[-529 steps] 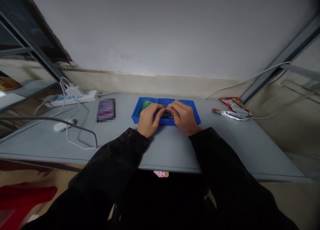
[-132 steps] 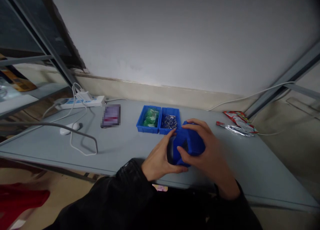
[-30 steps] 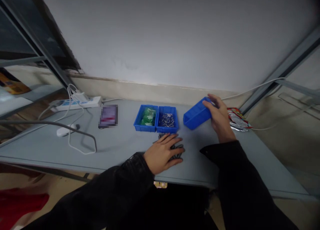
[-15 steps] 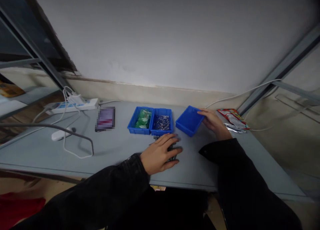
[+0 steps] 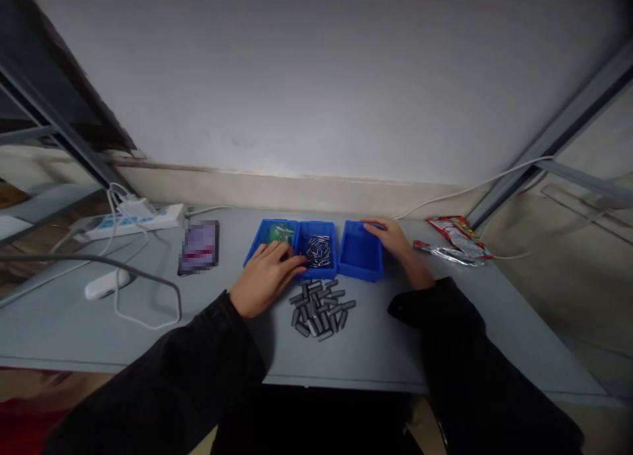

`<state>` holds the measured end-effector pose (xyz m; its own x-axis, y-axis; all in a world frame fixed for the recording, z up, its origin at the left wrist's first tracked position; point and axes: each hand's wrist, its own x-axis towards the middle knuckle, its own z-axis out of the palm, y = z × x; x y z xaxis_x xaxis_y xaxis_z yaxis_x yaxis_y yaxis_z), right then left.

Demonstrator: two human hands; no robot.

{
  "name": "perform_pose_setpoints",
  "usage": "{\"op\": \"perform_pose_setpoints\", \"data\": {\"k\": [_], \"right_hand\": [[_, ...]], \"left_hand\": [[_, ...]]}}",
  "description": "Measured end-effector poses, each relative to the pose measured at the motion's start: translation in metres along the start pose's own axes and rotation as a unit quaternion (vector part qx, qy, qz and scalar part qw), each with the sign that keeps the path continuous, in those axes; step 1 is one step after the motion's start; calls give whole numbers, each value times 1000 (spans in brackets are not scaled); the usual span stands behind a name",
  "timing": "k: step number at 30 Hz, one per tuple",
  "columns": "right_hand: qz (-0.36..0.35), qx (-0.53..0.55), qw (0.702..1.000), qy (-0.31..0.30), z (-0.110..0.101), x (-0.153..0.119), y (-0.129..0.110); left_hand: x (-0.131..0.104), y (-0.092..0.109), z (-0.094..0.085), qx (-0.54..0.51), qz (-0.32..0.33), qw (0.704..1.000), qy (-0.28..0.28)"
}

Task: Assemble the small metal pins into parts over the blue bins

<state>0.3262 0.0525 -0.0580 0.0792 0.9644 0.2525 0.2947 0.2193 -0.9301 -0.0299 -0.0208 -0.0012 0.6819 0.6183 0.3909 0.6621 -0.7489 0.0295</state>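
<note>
Three blue plastic bins stand side by side. My left hand (image 5: 267,273) rests at the front of the left bin (image 5: 251,252), fingers bent over its contents and the thumb by the front corner of the middle bin (image 5: 335,264); it seems to grip the wall there. White and green bits (image 5: 279,233) lie in the left bin, partly hidden by the hand. The middle bin holds small shiny metal pins (image 5: 318,249). My right hand (image 5: 393,241) holds the right rim of the empty bin (image 5: 361,250). A heap of dark grey short rods (image 5: 321,308) lies in front.
A power strip (image 5: 136,223) with plugs, a blurred-out phone-like item (image 5: 198,246), a white case (image 5: 107,283) and cables are on the left. Foil and red packets (image 5: 457,236) lie at the right. The wall (image 5: 306,194) runs behind the table (image 5: 376,349).
My left hand has moved left from above the grey rods to the bins, uncovering the heap. My right hand has set the tilted empty bin straight beside the middle bin.
</note>
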Motion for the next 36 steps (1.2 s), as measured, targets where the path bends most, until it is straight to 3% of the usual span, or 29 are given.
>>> {"op": "perform_pose_setpoints", "data": {"k": [4,15,36], "right_hand": [[-2,-6,1000,-3,6,1,1],[-1,-46,999,9,8,-7,-7],[9,-45,999,3,9,-5,-2]], "left_hand": [[-3,-1,8,-17,-8,999,33],[-7,-8,12,-26,2,999,43],[-3,-6,10,-33,-6,998,59]]}}
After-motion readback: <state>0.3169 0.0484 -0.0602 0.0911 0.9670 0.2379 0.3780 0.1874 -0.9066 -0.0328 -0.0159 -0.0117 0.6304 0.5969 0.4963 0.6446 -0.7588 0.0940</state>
